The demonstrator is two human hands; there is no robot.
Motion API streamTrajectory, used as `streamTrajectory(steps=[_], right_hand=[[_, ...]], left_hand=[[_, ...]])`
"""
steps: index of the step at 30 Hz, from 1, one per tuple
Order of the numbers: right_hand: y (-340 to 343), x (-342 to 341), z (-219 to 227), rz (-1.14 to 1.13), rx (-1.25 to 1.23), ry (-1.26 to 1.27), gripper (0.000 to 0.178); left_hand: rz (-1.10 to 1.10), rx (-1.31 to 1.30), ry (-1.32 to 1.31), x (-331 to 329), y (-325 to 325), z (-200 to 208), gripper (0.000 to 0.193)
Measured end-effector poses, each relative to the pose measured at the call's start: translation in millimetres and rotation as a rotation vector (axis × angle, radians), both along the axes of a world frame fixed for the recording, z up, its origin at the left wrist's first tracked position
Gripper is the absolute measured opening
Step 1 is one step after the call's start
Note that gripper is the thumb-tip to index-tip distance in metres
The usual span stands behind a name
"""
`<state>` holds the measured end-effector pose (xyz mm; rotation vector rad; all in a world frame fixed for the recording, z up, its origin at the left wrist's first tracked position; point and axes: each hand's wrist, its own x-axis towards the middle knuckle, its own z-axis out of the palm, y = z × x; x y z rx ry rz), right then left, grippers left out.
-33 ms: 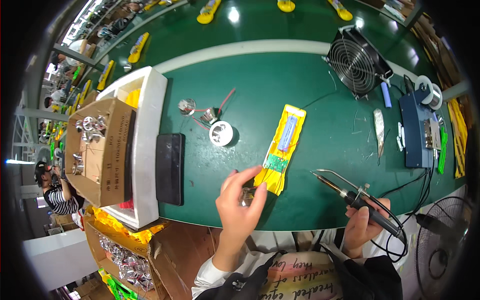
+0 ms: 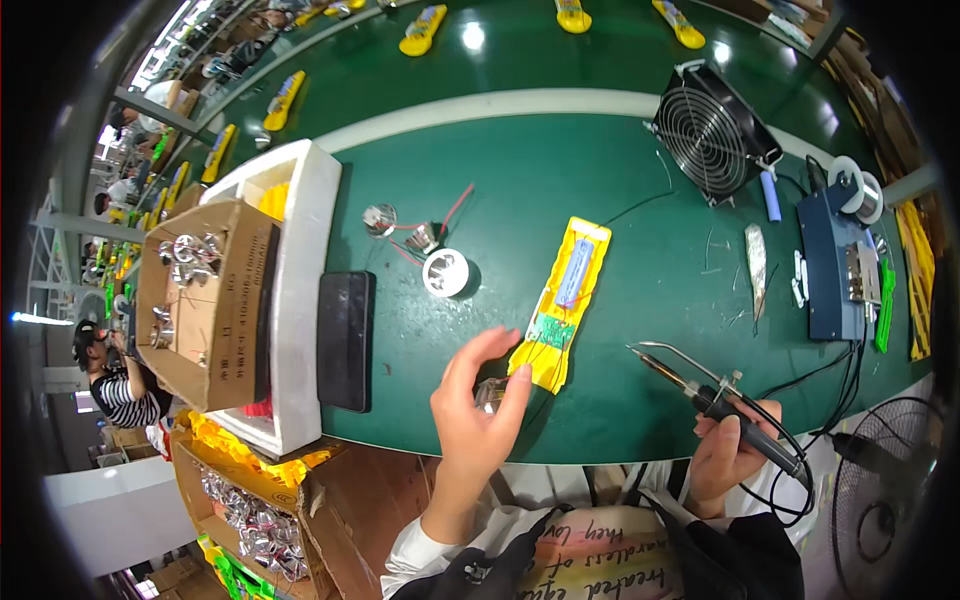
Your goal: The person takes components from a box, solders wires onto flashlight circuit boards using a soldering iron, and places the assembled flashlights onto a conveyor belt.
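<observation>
My left hand is open, thumb and index finger apart, beside the lower end of a yellow flashlight housing. A shiny, clear round lamp part shows between the thumb and fingers, partly covered; whether it is touched I cannot tell. In the housing lie a blue cylindrical battery and a green circuit board with thin wires. My right hand grips a soldering iron with a thin metal guide tube. Its tip points left toward the housing, apart from it.
Reflector parts with red wires and a white lamp cup lie left of the housing. Farther left are a black phone-like slab and a cardboard box. A black fan and a blue soldering station stand right.
My left index finger has moved back a little from the housing, widening the gap to the thumb. The whole view has shifted slightly. The soldering iron stays in my right hand.
</observation>
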<state>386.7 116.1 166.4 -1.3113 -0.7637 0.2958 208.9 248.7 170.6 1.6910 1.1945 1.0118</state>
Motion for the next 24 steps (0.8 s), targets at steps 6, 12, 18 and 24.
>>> streamTrajectory(steps=[6,12,18,24], right_hand=[[-3.7,17.7,3.3,-0.175,-0.010,0.086,0.019],[-6.6,39.1,1.7,-0.253,-0.018,0.176,0.023],[-2.4,36.9,7.9,-0.247,-0.074,0.148,0.021],[4.5,42.1,16.2,-0.272,-0.148,0.060,0.015]], left_hand=[[-0.212,0.173,0.812,38.6,18.7,39.0,0.042],[-0.329,0.242,0.939,64.9,98.5,79.7,0.032],[-0.200,0.306,1.034,105.7,253.6,82.7,0.034],[-0.012,0.351,0.919,140.0,378.1,11.6,0.036]])
